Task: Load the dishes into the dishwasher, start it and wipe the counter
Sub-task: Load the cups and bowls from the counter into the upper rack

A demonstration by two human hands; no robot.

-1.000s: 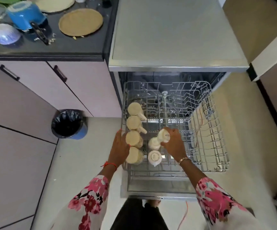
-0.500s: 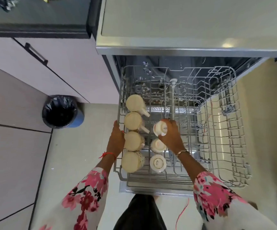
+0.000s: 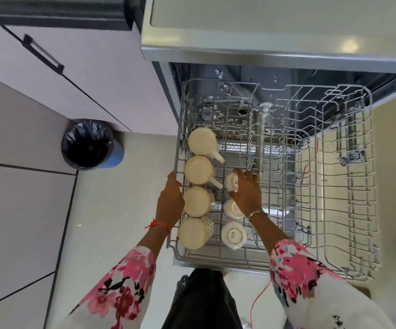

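The wire upper rack [image 3: 349,176] of the dishwasher [image 3: 263,48] is pulled out below me. Several cream mugs [image 3: 198,170] stand upside down in a row along its left side. Beside them two small white cups [image 3: 233,235] sit inverted. My right hand [image 3: 246,193] grips a third small white cup [image 3: 231,182] just behind those two, low in the rack. My left hand [image 3: 169,201] holds the rack's left rim next to the mugs.
A black-lined blue bin [image 3: 90,144] stands on the floor to the left. Pale cabinet fronts with a dark handle [image 3: 42,54] lie beyond it under a dark counter edge [image 3: 54,20]. An orange cord [image 3: 260,298] trails on the floor near my feet.
My right hand has carried the small cup from above the two inverted cups to the spot behind them and lowered it. The camera tilted down and closer; the counter's dishes left the view.
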